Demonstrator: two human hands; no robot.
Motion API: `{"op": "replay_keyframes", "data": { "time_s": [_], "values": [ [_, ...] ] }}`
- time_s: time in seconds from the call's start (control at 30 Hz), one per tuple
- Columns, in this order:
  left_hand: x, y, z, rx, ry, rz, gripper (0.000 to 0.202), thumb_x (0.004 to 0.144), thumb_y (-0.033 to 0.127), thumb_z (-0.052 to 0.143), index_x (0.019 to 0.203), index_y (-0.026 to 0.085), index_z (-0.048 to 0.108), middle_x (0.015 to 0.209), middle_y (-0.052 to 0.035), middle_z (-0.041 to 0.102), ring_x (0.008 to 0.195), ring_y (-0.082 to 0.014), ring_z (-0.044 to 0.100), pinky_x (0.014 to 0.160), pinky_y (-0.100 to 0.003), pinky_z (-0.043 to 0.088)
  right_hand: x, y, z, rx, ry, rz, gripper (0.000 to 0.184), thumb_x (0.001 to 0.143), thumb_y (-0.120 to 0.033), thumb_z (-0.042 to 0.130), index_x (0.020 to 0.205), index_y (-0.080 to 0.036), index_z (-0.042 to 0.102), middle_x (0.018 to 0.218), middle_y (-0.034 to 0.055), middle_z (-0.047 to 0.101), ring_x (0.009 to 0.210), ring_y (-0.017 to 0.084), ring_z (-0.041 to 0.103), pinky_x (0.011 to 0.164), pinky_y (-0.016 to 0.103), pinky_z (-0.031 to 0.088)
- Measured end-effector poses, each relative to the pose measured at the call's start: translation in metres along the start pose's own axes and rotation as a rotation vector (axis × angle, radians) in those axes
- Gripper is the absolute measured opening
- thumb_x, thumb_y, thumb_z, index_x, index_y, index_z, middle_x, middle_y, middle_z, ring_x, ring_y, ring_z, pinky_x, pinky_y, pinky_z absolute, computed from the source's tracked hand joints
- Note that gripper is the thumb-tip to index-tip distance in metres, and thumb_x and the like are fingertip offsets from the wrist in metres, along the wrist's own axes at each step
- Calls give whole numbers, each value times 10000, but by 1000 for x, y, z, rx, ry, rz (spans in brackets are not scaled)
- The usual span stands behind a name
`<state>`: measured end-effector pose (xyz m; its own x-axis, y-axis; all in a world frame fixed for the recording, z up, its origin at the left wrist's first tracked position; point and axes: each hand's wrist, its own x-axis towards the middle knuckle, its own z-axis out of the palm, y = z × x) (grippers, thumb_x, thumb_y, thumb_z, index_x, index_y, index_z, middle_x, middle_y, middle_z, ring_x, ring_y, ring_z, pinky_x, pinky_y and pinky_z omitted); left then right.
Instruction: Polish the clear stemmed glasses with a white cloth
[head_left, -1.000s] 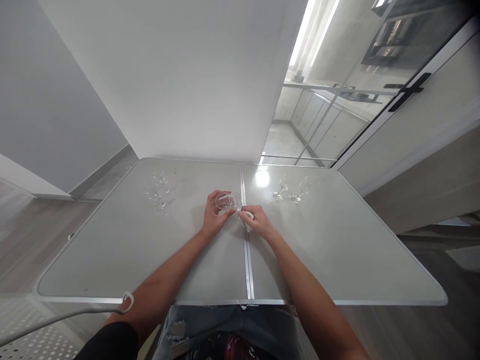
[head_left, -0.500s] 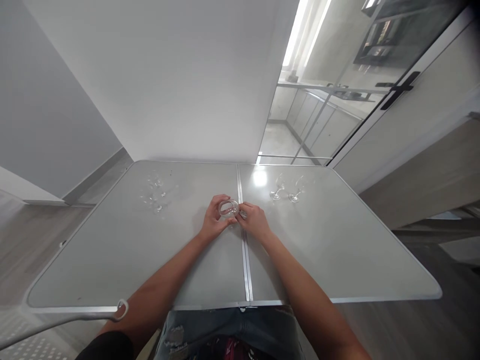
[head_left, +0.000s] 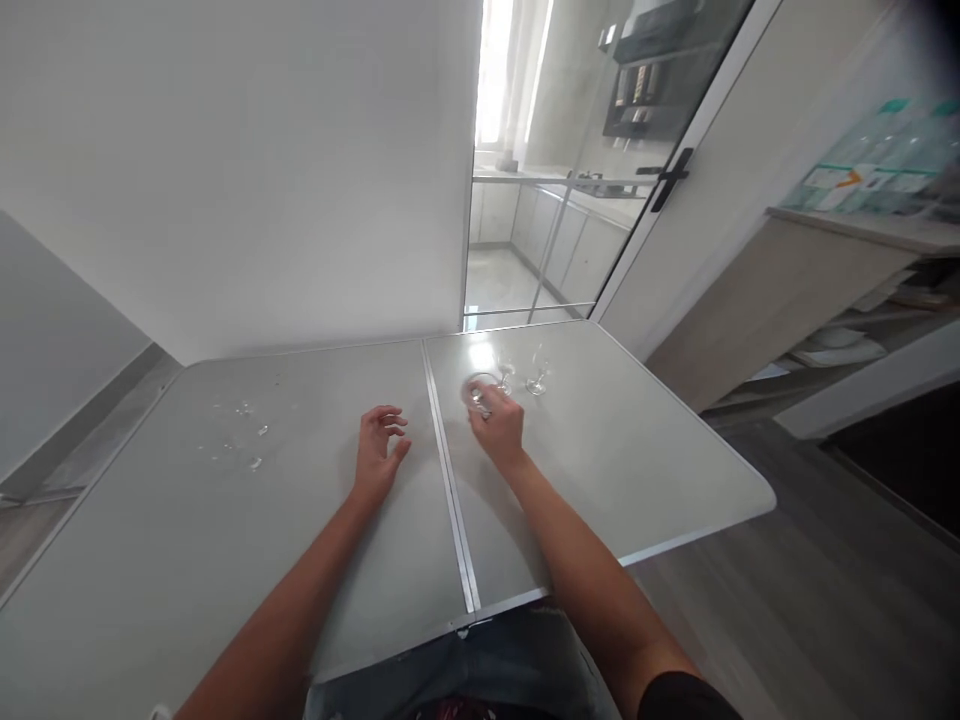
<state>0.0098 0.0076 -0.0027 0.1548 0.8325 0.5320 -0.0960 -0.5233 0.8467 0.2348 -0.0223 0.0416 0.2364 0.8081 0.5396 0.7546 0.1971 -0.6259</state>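
Observation:
My right hand (head_left: 498, 420) is closed around a clear stemmed glass (head_left: 478, 388), partly hidden by the fingers, over the right half of the table. Just beyond it, two more clear stemmed glasses stand upright: a nearer glass (head_left: 505, 376) and a glass farther right (head_left: 537, 382). To the left of the table's metal seam, my left hand (head_left: 382, 450) hovers with curled, parted fingers and nothing in them. Several clear glass pieces (head_left: 255, 463) are on the table's left part; their outlines are too faint to make out fully.
The pale table (head_left: 360, 590) has a metal seam (head_left: 448, 470) down its middle. A white wall (head_left: 322, 200) rises behind it. Toward the right are a glazed door with a black handle (head_left: 671, 180), a wooden shelf (head_left: 750, 290) and several large bottles (head_left: 862, 160).
My hands have come apart. The right one has carried the glass rightward toward the two standing glasses, while the left has let go and drawn back. The view has turned right.

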Motion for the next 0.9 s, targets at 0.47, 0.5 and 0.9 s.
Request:
{"op": "replay_keyframes", "data": {
  "time_s": [0.47, 0.5, 0.9],
  "values": [
    [-2, 3, -6, 343, 71, -88, 237, 933, 408, 610, 1084, 231, 564, 1048, -44, 556, 878, -170, 567, 830, -338, 486, 43, 128, -85, -341, 462, 738, 383, 886, -365, 560, 1091, -128, 780, 1096, 207, 751, 1082, 333, 684, 899, 387, 514],
    [-2, 3, -6, 348, 70, -82, 231, 935, 408, 605, 1078, 231, 565, 1048, -44, 554, 874, -169, 567, 824, -337, 488, 45, 134, -86, -351, 393, 765, 362, 858, -368, 599, 1064, -142, 791, 1081, 199, 757, 1066, 329, 691, 873, 375, 525],
    [-1, 6, -4, 360, 49, -65, 236, 953, 433, 577, 1066, 226, 574, 1025, -44, 546, 857, -166, 558, 794, -323, 487, 76, 189, -86, -360, 159, 783, 304, 750, -376, 715, 948, -169, 817, 958, 168, 787, 932, 276, 739, 773, 297, 538]
  ]
}}
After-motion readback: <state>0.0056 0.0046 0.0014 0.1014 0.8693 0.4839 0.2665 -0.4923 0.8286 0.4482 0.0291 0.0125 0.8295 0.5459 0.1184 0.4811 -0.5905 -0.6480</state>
